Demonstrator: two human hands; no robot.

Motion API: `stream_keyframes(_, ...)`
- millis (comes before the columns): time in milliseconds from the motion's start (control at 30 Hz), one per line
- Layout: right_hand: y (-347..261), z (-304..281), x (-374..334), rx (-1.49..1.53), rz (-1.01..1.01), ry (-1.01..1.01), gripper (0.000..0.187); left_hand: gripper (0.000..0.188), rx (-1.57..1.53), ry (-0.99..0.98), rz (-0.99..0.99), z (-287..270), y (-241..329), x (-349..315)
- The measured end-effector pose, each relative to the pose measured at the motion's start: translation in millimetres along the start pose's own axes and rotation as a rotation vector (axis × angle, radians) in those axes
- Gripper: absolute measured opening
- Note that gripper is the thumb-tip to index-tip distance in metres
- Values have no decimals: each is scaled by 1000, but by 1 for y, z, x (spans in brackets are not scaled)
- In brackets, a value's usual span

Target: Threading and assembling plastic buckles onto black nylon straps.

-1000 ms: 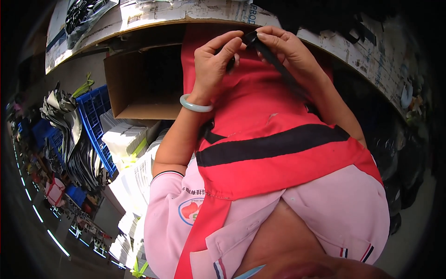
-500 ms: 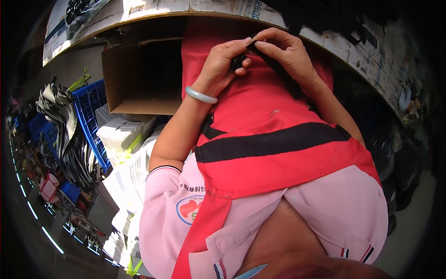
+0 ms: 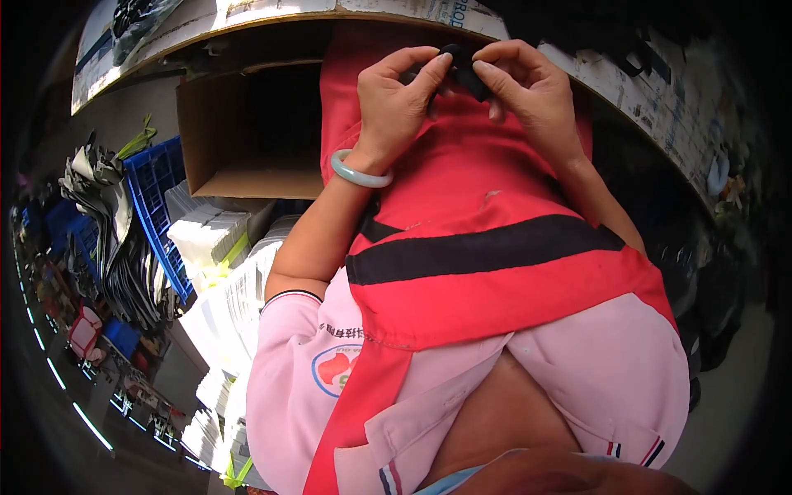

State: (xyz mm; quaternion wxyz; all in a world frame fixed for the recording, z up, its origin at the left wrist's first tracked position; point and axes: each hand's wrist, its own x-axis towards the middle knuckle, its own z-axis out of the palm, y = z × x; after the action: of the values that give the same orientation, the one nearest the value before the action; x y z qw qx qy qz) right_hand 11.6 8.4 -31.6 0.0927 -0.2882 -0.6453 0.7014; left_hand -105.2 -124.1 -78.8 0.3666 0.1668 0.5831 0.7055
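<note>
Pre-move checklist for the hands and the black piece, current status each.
1. Left hand on the black piece: ok, thumb and index finger at it.
2. Right hand on it: ok, thumb and index finger pinching.
3. One part or two joined: cannot tell, fingers cover much of it.
4. Pale bracelet clear of the piece: ok, on the left wrist.
5. Hands clear of the table: cannot tell, the view hides depth.

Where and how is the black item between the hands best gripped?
Probably by its opposite edges, pinched from left and right: the black item looks small and narrow, with the left hand and right hand at either side. Its finer shape is too dark to tell.
</note>
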Motion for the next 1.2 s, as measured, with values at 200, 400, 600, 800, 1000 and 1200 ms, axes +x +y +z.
stream_keyframes(200,15,5,6,17,37,7,31,18,135,24,137,-1,-10,-2)
stream_keyframes(400,22,12,4,250,-23,25,35,17,-5,72,26,-1,-3,-5)
stream_keyframes(600,19,12,6,209,51,-36,36,18,42,15,129,-7,-6,-4)
stream_keyframes(800,21,16,6,229,25,-16,33,17,150,-4,260,-9,-9,-3)
stream_keyframes(1000,21,-6,17,291,284,-229,26,18,202,-119,378,-18,-4,-3)
stream_keyframes(1200,14,-15,19,36,206,-377,25,21,296,-242,409,-25,13,-16)
